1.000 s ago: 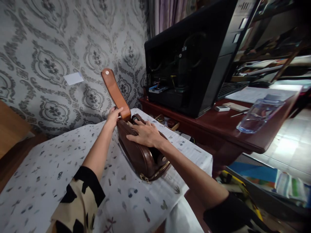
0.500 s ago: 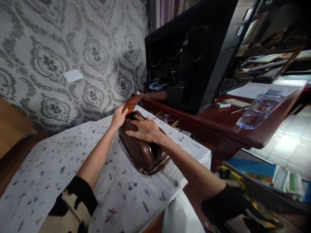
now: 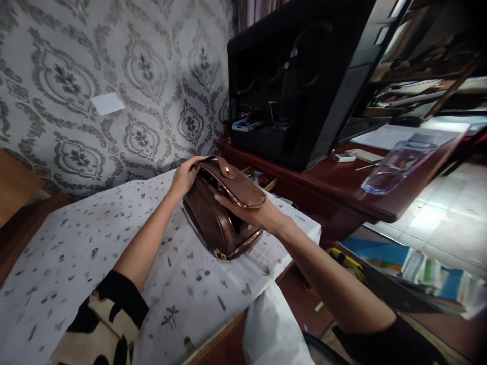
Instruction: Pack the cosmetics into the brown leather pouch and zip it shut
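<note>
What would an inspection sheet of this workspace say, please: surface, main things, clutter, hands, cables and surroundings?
Surface: white printed cloth, under the bag.
Main things: brown bag, unzipped, its lid slanting over the opening.
Clutter: clear bottle and small white object on the reddish-brown desk.
Hands: left hand at the bag's far end, grip partly hidden; right hand at the opening, partly under the lid.
Cables: nothing certain; the computer case is too dark inside.
Surroundings: patterned wall bearing a white card.
</note>
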### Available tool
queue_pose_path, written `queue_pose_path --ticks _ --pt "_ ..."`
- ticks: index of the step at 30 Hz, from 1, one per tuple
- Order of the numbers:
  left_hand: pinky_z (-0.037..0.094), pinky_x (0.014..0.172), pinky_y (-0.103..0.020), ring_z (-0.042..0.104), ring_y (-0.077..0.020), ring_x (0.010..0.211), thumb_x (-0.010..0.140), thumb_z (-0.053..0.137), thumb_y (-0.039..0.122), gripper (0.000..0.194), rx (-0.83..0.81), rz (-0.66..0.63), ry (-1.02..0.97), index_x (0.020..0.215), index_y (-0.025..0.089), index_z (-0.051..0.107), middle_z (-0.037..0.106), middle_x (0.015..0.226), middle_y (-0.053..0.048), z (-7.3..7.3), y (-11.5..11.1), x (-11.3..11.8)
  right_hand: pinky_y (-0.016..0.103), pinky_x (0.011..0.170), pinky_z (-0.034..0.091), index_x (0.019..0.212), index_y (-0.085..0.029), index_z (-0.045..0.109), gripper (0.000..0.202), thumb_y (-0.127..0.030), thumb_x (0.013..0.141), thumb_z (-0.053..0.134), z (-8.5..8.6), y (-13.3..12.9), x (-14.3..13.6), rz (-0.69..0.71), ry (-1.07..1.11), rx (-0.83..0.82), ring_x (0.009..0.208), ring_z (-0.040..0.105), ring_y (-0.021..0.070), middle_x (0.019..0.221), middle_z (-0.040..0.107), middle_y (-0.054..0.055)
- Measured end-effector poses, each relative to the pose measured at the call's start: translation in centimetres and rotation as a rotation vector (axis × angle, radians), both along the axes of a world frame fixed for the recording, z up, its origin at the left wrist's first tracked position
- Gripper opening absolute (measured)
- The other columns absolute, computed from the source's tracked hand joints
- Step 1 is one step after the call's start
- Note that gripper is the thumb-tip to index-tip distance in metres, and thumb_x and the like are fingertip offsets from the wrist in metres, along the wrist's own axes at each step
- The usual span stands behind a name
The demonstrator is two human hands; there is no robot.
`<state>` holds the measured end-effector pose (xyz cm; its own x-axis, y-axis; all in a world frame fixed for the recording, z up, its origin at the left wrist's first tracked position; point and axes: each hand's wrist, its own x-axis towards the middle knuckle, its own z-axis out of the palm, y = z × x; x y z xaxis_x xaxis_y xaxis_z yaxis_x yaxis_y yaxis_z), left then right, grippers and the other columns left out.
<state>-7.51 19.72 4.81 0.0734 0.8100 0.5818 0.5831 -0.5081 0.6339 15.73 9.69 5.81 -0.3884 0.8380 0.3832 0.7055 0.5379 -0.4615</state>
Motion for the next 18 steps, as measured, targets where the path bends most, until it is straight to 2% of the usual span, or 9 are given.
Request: queue_pose_path --ticks 3,5,8,12,15,18 --pt "0.043 0.115 -0.040 0.066 -0.0263 0.119 0.087 0.052 0.017 0.039 0.001 0.018 0.003 0.117 0.024 0.076 0.077 0.120 -0.003 -0.2 -0.4 0.3 0.048 0.121 0.038 0.149 -0.018 0.055 0.053 -0.034 0.100 0.042 -1.2 -0.7 1.0 0.014 0.099 0.008 0.143 0.049 0.0268 0.148 0.060 0.012" --pt "0.042 0.117 -0.040 0.065 -0.0257 0.122 0.086 0.049 0.014 0.044 0.009 0.025 0.018 0.119 0.024 0.076 0.076 0.123 -0.002 -0.3 -0.8 0.4 0.046 0.118 0.041 0.141 -0.017 0.061 0.051 -0.032 0.098 0.038 -2.0 -1.0 1.5 0.018 0.219 -0.003 0.136 0.055 0.0268 0.142 0.064 0.012" --pt "0.042 0.118 -0.040 0.064 -0.0248 0.125 0.086 0.045 0.013 0.048 0.023 0.035 0.054 0.124 0.025 0.074 0.074 0.127 -0.001 -0.5 -1.4 0.6 0.046 0.115 0.045 0.139 -0.015 0.061 0.053 -0.039 0.096 0.039 -3.6 -1.6 2.1 -0.019 0.459 -0.039 0.132 0.059 0.0277 0.142 0.063 0.014" --pt "0.041 0.119 -0.041 0.062 -0.0239 0.128 0.087 0.042 0.012 0.050 0.015 0.022 0.059 0.123 0.026 0.074 0.073 0.131 0.000 -0.5 -1.8 0.6 0.046 0.118 0.042 0.147 -0.019 0.050 0.059 -0.049 0.097 0.043 -6.1 -2.7 2.9 -0.019 0.715 -0.117 0.142 0.052 0.0253 0.155 0.052 0.013" --pt "0.041 0.119 -0.042 0.062 -0.0249 0.129 0.088 0.041 0.015 0.049 0.002 0.035 0.059 0.122 0.025 0.075 0.073 0.131 -0.001 -0.5 -1.8 0.7 0.048 0.124 0.035 0.142 -0.021 0.056 0.053 -0.049 0.097 0.046 -7.0 -3.5 3.5 0.005 0.771 -0.118 0.148 0.046 0.0251 0.157 0.051 0.011" --pt "0.041 0.120 -0.042 0.062 -0.0244 0.130 0.088 0.041 0.014 0.050 0.011 0.048 0.071 0.123 0.025 0.074 0.073 0.131 0.000 -0.7 -1.8 0.7 0.050 0.126 0.031 0.136 -0.022 0.062 0.052 -0.053 0.102 0.036 -6.6 -4.1 3.8 -0.027 0.707 -0.091 0.149 0.043 0.0256 0.156 0.052 0.009"
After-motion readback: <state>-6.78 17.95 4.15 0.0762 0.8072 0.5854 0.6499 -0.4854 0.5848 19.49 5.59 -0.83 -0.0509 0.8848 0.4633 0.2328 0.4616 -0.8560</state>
